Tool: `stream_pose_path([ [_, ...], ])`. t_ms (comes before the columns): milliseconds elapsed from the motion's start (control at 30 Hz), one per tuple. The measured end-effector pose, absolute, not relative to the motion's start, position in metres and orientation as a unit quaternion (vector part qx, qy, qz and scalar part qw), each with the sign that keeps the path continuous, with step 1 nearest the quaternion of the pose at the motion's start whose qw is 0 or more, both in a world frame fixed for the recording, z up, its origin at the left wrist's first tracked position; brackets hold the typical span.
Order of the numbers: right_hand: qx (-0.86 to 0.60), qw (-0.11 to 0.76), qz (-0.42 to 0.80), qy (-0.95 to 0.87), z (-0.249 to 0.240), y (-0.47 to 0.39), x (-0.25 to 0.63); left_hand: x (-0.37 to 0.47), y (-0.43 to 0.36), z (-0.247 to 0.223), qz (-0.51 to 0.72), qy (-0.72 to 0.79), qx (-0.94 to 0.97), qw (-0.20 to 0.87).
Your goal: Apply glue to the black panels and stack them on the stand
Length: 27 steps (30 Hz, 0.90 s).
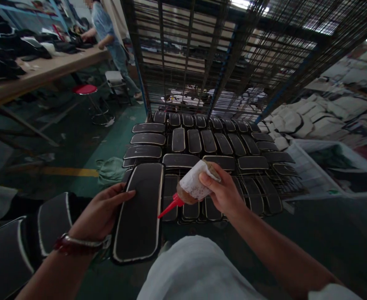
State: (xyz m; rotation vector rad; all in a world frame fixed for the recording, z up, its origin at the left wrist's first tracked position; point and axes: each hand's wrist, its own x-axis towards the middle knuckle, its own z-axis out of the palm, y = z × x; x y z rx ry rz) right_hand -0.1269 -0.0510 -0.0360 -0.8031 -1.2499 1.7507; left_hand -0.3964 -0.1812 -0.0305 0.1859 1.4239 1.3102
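Our left hand (pixel 104 206) grips the dark panel (pixel 139 216) by its left edge; our right hand (pixel 223 189) grips the bottle (pixel 193 183), red nozzle (pixel 172 205) at the panel's right rim.

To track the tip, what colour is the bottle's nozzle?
The nozzle is red, best seen in the head view.

On the left wrist (pixel 88 227), this person is wearing a dark red bracelet (pixel 67 249), which is looking beaded. Just beside this bracelet, a silver-coloured band (pixel 85 242) is circling the wrist. Well to the right of the red bracelet, a plain, pale garment (pixel 192 273) is showing, and farther right a white sleeve (pixel 330 293) is appearing
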Motion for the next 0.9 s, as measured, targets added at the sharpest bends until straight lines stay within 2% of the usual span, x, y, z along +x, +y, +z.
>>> stream_pose_path([
  [433, -0.304, 0.418, 0.701, -0.491, -0.043, -0.061, -0.129, -0.405, -0.181, -0.039, 0.621, 0.608, -0.029, 0.494],
  [567, -0.316, 0.458, 0.693, -0.458, -0.043, -0.059, -0.134, -0.408, -0.183, -0.043, 0.639, 0.583, -0.115, 0.489],
  [733, -0.342, 0.521, 0.667, -0.408, -0.043, -0.052, -0.141, -0.404, -0.183, -0.046, 0.679, 0.558, -0.135, 0.457],
  [900, -0.351, 0.537, 0.664, -0.382, -0.048, -0.05, -0.144, -0.394, -0.179, -0.049, 0.715, 0.517, -0.182, 0.434],
])
